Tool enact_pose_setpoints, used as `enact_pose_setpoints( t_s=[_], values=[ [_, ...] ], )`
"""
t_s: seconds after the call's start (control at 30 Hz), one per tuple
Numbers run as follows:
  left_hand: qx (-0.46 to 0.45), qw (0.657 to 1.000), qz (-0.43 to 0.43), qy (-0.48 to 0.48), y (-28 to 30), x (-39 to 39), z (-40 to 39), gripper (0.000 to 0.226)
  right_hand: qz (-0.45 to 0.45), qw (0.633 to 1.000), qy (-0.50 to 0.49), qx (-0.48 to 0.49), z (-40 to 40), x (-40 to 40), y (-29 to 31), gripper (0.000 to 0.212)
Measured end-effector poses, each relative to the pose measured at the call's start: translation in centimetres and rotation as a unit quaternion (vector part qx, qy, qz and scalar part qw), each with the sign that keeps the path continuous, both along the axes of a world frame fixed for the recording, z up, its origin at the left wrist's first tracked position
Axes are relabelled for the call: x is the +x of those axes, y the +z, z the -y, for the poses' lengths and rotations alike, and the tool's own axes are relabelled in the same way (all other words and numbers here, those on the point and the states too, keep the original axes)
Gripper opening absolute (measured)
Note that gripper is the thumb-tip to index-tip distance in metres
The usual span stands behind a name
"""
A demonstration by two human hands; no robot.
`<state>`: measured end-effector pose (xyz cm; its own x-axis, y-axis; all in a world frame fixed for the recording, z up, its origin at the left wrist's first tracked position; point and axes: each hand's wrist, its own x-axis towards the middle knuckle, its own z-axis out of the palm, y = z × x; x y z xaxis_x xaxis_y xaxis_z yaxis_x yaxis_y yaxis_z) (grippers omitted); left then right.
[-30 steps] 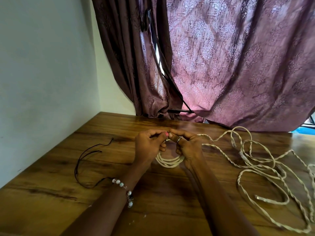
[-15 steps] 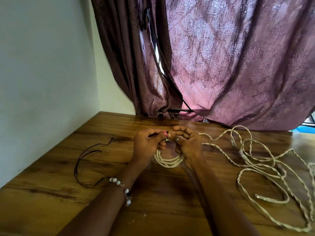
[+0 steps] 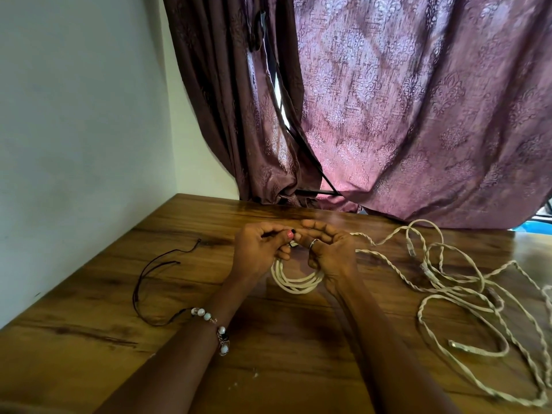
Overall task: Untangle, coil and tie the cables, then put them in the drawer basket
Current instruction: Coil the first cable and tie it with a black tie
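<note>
A: 1 coil (image 3: 297,280) wound, over the worktop (image 3: 298,339); left hand (image 3: 258,249) and right hand (image 3: 330,252) pinch its top, apparently tying.
B: Remaining?
A: Tangled cables (image 3: 466,282) at right; basket not visible.

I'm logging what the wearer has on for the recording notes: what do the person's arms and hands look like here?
Both forearms are bare, with no sleeves in view. The left wrist carries a bracelet of round white beads with a few dark ones on wire links. The left hand shows a pink-painted thumbnail. The right hand wears a thin silver ring on one finger.
</note>
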<state>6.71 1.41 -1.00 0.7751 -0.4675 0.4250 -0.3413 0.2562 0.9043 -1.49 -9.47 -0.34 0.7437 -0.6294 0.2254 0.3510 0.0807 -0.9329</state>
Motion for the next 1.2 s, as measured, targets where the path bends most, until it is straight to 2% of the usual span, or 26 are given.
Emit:
enact_pose_setpoints(
  t_s=[0.17, 0.43, 0.63, 0.87, 1.2],
  values=[
    [-0.026, 1.000, -0.016, 0.005, -0.10, -0.30, 0.27, 0.010, -0.013, 1.000, -0.014, 0.001, -0.02, 0.15, -0.06, 0.017],
    [-0.016, 0.999, -0.033, 0.012, -0.27, -0.38, 0.26, 0.015, -0.025, 0.999, -0.020, -0.019, 0.04, 0.26, -0.16, 0.019],
    [0.002, 1.000, -0.019, 0.015, -0.11, -0.46, 0.24, 0.008, -0.022, 0.999, -0.028, -0.026, 0.05, 0.25, -0.23, 0.020],
    [0.036, 0.999, 0.015, 0.019, 0.30, -0.58, -0.14, 0.010, 0.004, 0.999, -0.011, -0.031, -0.12, 0.09, 0.05, 0.022],
    [0.047, 0.997, 0.038, 0.056, 0.15, -0.47, -0.29, 0.013, -0.008, 1.000, -0.015, -0.021, -0.46, 0.18, -0.23, 0.023]
  ],
)
